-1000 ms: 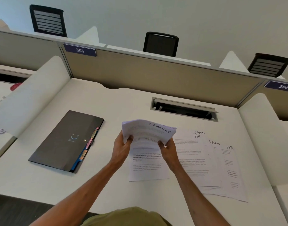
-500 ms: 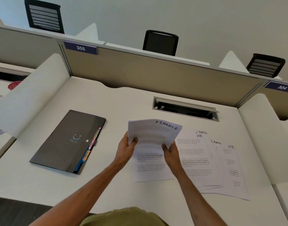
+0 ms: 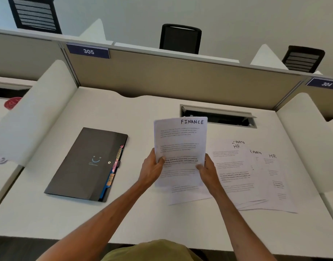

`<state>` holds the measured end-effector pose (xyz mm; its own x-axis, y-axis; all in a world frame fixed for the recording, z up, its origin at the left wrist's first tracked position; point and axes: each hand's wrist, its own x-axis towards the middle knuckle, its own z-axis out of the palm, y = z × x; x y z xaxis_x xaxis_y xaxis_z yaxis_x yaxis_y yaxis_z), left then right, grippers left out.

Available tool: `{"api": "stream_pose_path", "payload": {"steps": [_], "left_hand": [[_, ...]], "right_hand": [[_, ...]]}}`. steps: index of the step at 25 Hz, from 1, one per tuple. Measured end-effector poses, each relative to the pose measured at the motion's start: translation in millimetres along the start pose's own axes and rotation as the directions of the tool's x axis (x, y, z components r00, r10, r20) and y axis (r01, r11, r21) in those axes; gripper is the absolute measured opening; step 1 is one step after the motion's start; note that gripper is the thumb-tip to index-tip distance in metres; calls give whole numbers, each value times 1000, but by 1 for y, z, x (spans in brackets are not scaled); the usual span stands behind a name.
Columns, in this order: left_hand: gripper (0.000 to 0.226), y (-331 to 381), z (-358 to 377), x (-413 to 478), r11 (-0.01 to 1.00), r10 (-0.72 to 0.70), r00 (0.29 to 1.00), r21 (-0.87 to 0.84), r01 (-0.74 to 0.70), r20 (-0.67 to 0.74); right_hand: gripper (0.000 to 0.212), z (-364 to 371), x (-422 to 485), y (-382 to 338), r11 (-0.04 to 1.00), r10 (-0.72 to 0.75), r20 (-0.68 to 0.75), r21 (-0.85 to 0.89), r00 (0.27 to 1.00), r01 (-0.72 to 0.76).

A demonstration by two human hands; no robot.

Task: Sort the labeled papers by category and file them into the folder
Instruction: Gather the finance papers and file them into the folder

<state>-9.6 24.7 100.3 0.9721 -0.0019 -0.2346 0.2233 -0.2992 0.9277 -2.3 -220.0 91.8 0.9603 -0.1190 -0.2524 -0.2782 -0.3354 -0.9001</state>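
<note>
Raised and flattened since a second ago, the FINANCE papers [image 3: 180, 142] are held upright at frame centre. Their lower sides are gripped by the left hand [image 3: 152, 171] and the right hand [image 3: 209, 173], thumbs laid on the front. Sheets [image 3: 243, 178] marked HR are spread on the desk [image 3: 49, 223] at centre right. A closed dark folder [image 3: 82, 166] lies at centre left, well apart from the papers.

I hold the FINANCE papers [image 3: 180, 144] lifted off the desk [image 3: 143, 219], my left hand [image 3: 151, 169] and right hand [image 3: 209, 172] gripping their side edges. The dark folder [image 3: 86, 162] lies flat at nine o'clock from them, and the loose sheets [image 3: 256, 176] are spread at three.
</note>
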Motion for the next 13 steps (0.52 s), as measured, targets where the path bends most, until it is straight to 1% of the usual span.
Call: {"api": "stream_pose_path", "payload": {"steps": [2,4,7,9,13], "left_hand": [[43,-8,-5,-3,999,-39,999,-10,39,3],[47,-16,-7,-10,995,-100,995,-13,100,14],[54,-27,-6,-13,980,-192,980,-42,194,50],[52,-32,-3,-15,966,-242,969,-81,245,45],[48,-33,9,-28,943,-315,949,-115,313,-6]], "right_hand": [[25,-1,-8,-6,992,68,32,104,997,-71],[18,-3,-14,-8,975,142,75,159,987,-152],[27,-12,-14,-3,963,232,178,94,956,-251],[25,-21,-10,5,965,238,268,42,934,-258],[27,-40,-3,11,973,204,471,-4,858,-230]]}}
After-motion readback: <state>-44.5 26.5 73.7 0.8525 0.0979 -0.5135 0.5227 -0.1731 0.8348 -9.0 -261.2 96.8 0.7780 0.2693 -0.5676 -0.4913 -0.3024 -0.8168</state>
